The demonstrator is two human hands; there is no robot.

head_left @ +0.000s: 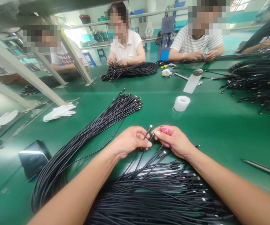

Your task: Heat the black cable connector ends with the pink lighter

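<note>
In the head view, my left hand (135, 140) is closed on a black cable, pinching it near its ends. One black plug (150, 128) with a pale metal tip sticks up above the fingers, and a second thin end (152, 136) points toward my other hand. Close beside it, my right hand (173, 140) has its thumb and fingers pressed together. Something small and pink (164, 129) shows at its fingers; whether it is held or worn, I cannot tell. Below both hands lies a wide bundle of black cables (144, 200), its plugs toward the right.
Another cable bundle (85, 134) curves along the left. Around the green table (210, 122) are a white glove (59, 112), a dark phone-like slab (34, 159), a white roll (182, 103), a translucent bottle (193, 82) and a dark pen (263, 168). Several people sit opposite, handling cables.
</note>
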